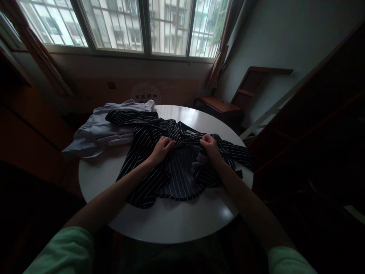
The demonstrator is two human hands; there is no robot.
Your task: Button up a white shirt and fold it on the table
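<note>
I had both hands closed on the dark striped shirt (171,167): my left hand (162,149) pinched a fold of the cloth near the collar area, fingers curled down and pressed together on the fabric, and my right hand (210,146) gripped the same upper edge a little farther right, knuckles up, fingers bunched on the material. The two hands sat near each other, apart, with a short span of shirt between them.

The shirt lay spread across the middle of the round white tabletop (176,220). One sleeve ran toward the far left edge; the other reached the right edge and draped slightly over it. The lower hem was rumpled and ended short of the near edge, leaving bare white surface on my side.

A pale crumpled garment (105,131) lay at the far left edge of the tabletop, partly overhanging it and touching the striped sleeve. Whether it was one piece or several, I could not tell.

Beyond the far right edge stood a wooden chair (242,95) against the wall. A barred window (128,26) ran behind the table.
</note>
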